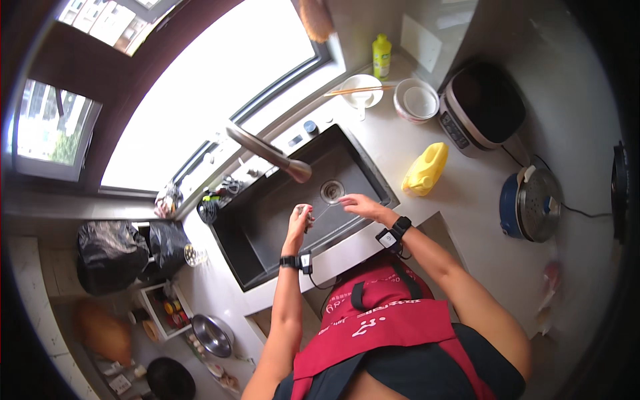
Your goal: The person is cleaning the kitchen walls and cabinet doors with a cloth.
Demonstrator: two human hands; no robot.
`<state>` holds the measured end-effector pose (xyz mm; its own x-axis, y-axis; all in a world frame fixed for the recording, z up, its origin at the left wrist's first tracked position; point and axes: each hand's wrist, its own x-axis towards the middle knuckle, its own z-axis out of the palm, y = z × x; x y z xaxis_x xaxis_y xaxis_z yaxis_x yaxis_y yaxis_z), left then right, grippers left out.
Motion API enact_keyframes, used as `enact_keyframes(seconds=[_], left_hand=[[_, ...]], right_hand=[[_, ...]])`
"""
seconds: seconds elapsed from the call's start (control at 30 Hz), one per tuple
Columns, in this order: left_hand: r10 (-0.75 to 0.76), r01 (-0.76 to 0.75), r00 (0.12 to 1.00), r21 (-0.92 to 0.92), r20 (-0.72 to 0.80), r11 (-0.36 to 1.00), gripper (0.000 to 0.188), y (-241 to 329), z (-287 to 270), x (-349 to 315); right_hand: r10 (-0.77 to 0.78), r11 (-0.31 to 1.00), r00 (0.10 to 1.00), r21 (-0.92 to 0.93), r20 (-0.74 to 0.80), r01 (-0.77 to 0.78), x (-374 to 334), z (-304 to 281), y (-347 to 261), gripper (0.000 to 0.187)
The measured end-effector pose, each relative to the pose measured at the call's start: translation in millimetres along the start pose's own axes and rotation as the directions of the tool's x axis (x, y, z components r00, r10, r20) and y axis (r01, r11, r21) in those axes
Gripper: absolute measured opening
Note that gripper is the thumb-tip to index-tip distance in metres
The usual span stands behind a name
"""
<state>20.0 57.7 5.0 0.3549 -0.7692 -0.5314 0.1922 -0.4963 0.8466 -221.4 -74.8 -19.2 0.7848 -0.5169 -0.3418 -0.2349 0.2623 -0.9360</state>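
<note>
Above the dark sink (280,227) both my hands are raised, a little apart. My left hand (299,223) is closed around a small greyish thing, mostly hidden by the fingers, so its kind does not show. My right hand (363,206) reaches in from the right with fingers stretched out, close to the round drain (333,192). A faint thin line runs between the two hands; I cannot tell what it is. The faucet (270,152) arches over the basin from the window side, its head beyond my hands.
To the right of the sink lies a yellow jug (425,169). White bowls (416,100), chopsticks (360,91) and a green bottle (381,57) stand at the back. A cooker (481,107) and blue pot (512,207) are farther right. Lower left holds a metal bowl (213,335).
</note>
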Motion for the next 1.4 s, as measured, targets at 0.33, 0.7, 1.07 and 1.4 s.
enact_keyframes(seconds=[0.33,0.7,1.07,1.4], left_hand=[[0.14,-0.14,0.934,-0.024,0.328,0.99,0.034,-29,35,6],[0.08,-0.075,0.52,-0.049,0.85,0.996,0.057,-27,203,-111],[-0.15,-0.339,-0.038,0.129,0.988,0.932,0.06,-151,354,-334],[-0.344,-0.671,-0.336,0.034,0.877,0.741,0.048,-219,411,-613]], right_hand=[[-0.229,0.722,0.973,0.677,0.039,0.143,-87,-20,60,0.043],[-0.1,0.643,0.801,0.576,-0.59,0.505,-284,100,128,0.051],[-0.042,0.53,0.276,0.213,-0.96,0.821,-532,222,154,0.059],[0.148,0.813,-0.303,-0.059,-0.941,0.58,-782,362,185,0.037]])
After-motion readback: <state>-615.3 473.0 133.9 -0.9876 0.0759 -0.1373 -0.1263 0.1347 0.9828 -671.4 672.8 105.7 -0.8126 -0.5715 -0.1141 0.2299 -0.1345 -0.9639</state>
